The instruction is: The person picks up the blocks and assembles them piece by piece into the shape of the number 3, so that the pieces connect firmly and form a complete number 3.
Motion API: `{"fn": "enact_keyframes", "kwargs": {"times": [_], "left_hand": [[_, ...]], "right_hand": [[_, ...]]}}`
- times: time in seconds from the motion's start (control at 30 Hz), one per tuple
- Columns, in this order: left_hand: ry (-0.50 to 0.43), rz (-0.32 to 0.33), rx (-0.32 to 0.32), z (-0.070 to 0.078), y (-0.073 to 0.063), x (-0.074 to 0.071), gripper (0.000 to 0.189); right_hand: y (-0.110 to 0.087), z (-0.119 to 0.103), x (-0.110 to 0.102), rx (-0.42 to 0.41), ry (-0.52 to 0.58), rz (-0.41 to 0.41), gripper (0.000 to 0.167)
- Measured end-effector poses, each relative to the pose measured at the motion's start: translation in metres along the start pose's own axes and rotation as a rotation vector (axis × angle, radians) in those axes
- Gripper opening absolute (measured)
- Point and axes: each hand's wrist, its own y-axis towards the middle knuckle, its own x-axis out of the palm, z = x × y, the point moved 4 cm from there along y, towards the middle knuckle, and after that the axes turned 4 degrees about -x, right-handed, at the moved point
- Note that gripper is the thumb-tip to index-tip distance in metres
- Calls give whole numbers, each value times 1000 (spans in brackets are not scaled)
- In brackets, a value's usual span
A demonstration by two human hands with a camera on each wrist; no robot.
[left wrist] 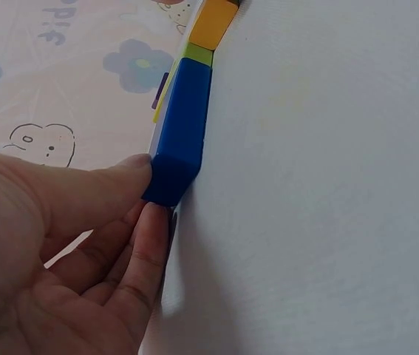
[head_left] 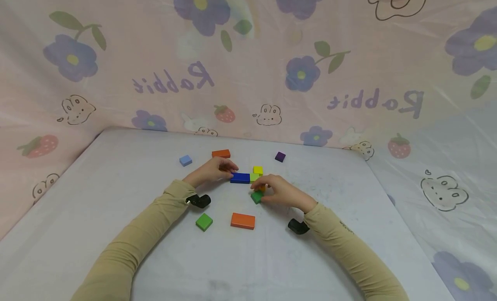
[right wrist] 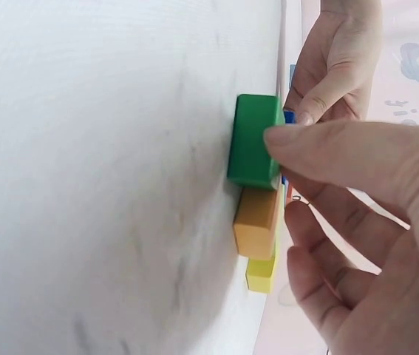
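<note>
My left hand (head_left: 213,170) holds the left end of a long blue block (head_left: 240,178), its thumb on the block and a fingertip low at the end face (left wrist: 176,185). A light green block (head_left: 254,177) stands at the blue block's right end. A yellow block (head_left: 258,169) lies just behind that. My right hand (head_left: 280,191) pinches a dark green block (head_left: 257,197), thumb lying on its upper edge in the right wrist view; the other fingers curl on the far side. An orange-yellow block (right wrist: 256,222) sits right beside the green one, mostly hidden by the right hand in the head view.
Nearer me lie a green block (head_left: 204,222) and an orange block (head_left: 243,220). Toward the back are a light blue block (head_left: 185,160), another orange block (head_left: 221,153) and a dark purple block (head_left: 280,156). A printed curtain (head_left: 248,76) rises behind the white table (head_left: 163,258).
</note>
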Motion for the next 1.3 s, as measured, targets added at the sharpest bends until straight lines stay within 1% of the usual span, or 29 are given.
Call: {"fn": "enact_keyframes", "kwargs": {"times": [0.13,0.37,0.63,0.73,0.93,1.1,1.3], "left_hand": [[-5,-3,9,0,-1,0,26],[-9,-3,11,1,-1,0,26],[-12,-4,8,0,-2,0,26],[-13,-3,5,0,-2,0,26],[-22,-10,9,0,-1,0,26],[-21,-15,18,0,0,0,26],[-23,-17,7,-1,1,-1,26]], "right_hand": [[0,0,0,-7,7,-2,34],[0,1,0,26,-1,-6,35],[-1,1,1,11,9,-3,34],[-1,1,1,17,11,-4,34],[-2,-1,-1,11,-6,-4,34],[-3,-5,-8,6,1,18,33],[-6,-12,-19,-48,31,65,32]]}}
